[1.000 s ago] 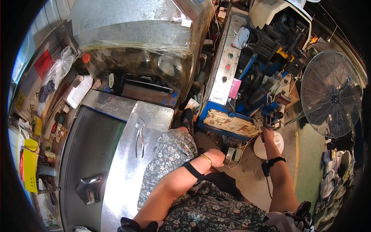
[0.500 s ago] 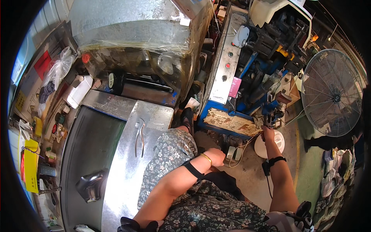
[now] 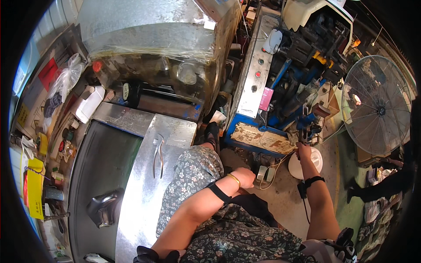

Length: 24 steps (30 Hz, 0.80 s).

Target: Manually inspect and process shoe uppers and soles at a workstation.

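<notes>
My left hand [image 3: 244, 177] is curled by my knee over the patterned skirt [image 3: 199, 164]; its fingers are turned away, so whether anything is in them is hidden. Stretched forward, my right hand [image 3: 303, 151] is closed at a dark part at the lower front of the blue machine [image 3: 245, 125]; what its fingers grip is too small to make out. On the metal shelf [image 3: 175, 129] to my left lies a pair of steel pincers [image 3: 158, 157], touched by neither hand. Beyond the shelf, a shiny black shoe-like piece [image 3: 104, 207] rests on the dark belt [image 3: 98, 162].
A metal hood [image 3: 149, 35] covers the belt's far end. A white round lid-like object [image 3: 312, 163] and a loose cable [image 3: 274, 173] are on the floor beneath my right arm. A large fan [image 3: 380, 105] stands at right, near stacked bundles [image 3: 377, 215].
The fan's head has turned slightly. Behind it, a person's dark-clad leg has shifted and shows lower in view. My hands stay where they were.
</notes>
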Motion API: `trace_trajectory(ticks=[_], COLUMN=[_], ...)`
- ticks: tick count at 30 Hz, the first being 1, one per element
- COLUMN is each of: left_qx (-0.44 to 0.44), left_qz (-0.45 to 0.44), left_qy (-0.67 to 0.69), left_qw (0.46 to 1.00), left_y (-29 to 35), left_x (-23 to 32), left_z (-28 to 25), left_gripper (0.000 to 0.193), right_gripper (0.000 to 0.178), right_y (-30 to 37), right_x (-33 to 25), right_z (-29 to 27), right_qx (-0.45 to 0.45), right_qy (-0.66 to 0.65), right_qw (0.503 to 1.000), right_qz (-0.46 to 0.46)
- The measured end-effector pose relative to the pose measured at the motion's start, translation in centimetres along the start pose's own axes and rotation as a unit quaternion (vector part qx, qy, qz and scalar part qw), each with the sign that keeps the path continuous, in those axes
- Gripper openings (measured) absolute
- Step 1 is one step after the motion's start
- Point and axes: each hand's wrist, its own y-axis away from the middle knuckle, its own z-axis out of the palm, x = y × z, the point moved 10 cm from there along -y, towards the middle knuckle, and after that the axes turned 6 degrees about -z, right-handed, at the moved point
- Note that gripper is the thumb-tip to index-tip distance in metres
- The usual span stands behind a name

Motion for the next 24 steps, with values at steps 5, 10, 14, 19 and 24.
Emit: trace_trajectory(ticks=[5, 10, 14, 19, 24], left_qx=[0.003, 0.005, 0.007, 0.008, 0.013], left_qz=[0.001, 0.007, 0.011, 0.012, 0.013], left_qy=[0.004, -0.001, 0.000, 0.003, 0.000], left_qw=[1.000, 1.000, 1.000, 1.000, 1.000], left_y=[0.3, 0.8, 1.0, 1.1, 0.9], left_x=[0.1, 0.3, 0.5, 0.5, 0.4], left_z=[-0.2, -0.6, -0.9, -1.0, -0.9], left_gripper=[0.042, 0.041, 0.041, 0.041, 0.041], right_gripper=[0.028, 0.022, 0.022, 0.021, 0.021], right_y=[0.5, 0.7, 0.5, 0.5, 0.2], right_x=[-0.6, -0.7, -0.6, -0.5, -0.4], right_z=[-0.1, 0.3, 0.2, 0.2, 0.3], right_qx=[0.006, -0.010, -0.014, -0.009, -0.013], right_qy=[-0.001, 0.001, 0.000, -0.017, -0.029], right_qw=[1.000, 1.000, 1.000, 1.000, 0.999], right_qz=[0.006, 0.016, 0.012, 0.002, 0.000])
